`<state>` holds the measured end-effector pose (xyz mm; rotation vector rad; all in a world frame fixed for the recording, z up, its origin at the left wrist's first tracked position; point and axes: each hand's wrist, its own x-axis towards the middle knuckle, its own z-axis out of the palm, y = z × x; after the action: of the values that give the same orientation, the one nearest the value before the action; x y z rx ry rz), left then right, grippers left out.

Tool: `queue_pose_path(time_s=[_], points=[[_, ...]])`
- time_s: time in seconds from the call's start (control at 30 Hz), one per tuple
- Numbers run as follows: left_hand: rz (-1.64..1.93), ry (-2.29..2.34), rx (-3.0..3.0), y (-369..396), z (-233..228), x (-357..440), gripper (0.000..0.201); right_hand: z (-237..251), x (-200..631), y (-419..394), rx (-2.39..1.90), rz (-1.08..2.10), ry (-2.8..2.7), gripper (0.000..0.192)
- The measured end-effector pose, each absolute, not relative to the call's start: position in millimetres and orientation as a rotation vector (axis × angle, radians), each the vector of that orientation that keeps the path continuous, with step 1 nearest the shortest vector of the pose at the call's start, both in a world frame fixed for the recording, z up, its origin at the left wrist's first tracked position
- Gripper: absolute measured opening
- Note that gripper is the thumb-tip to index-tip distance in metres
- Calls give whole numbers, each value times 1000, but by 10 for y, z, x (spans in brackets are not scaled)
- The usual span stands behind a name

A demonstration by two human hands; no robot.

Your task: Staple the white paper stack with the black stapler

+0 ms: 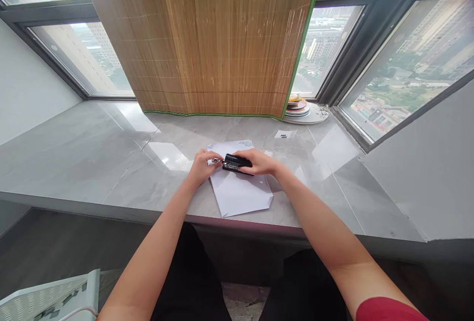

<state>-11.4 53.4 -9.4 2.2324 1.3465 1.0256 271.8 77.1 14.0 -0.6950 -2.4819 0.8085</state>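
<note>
A black stapler (pixel 237 162) lies over white paper sheets (pixel 240 195) on the grey stone ledge. My right hand (pixel 259 162) is closed around its right part, thumb on the near side and fingers over the far side. At the stapler's left end, my left hand (pixel 203 165) pinches a small shiny metal part (pixel 216 161) between thumb and fingers. That piece reaches toward the stapler; whether it is joined to it I cannot tell. Bare metal shows along the stapler's near side. Print and a fold mark the paper's far and near edges.
Beyond the paper to the right lies a small white piece with dark strips (pixel 284 135). Stacked plates (pixel 297 108) stand on a white board by the window. A bamboo blind (pixel 222 39) hangs at the back. A white plastic basket (pixel 55 296) is at lower left.
</note>
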Motion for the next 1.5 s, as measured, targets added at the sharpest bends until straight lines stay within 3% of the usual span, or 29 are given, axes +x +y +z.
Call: queue_pose_path(time_s=[0.6, 0.8, 0.97, 1.07, 1.5], points=[[984, 1353, 2185, 529, -71, -190, 13, 73, 2759, 850, -658, 861, -2437, 38], [1144, 1310, 2102, 469, -40, -189, 21, 83, 2755, 844, -662, 818, -2263, 40], [1177, 1189, 1964, 428, -15, -175, 46, 104, 2662, 797, -557, 730, -2315, 37], [1131, 1155, 1908, 444, -26, -166, 51, 99, 2574, 762, -504, 732, -2353, 37], [1150, 1046, 1903, 420, -16, -141, 39, 69, 2687, 855, -466, 816, -2313, 39]])
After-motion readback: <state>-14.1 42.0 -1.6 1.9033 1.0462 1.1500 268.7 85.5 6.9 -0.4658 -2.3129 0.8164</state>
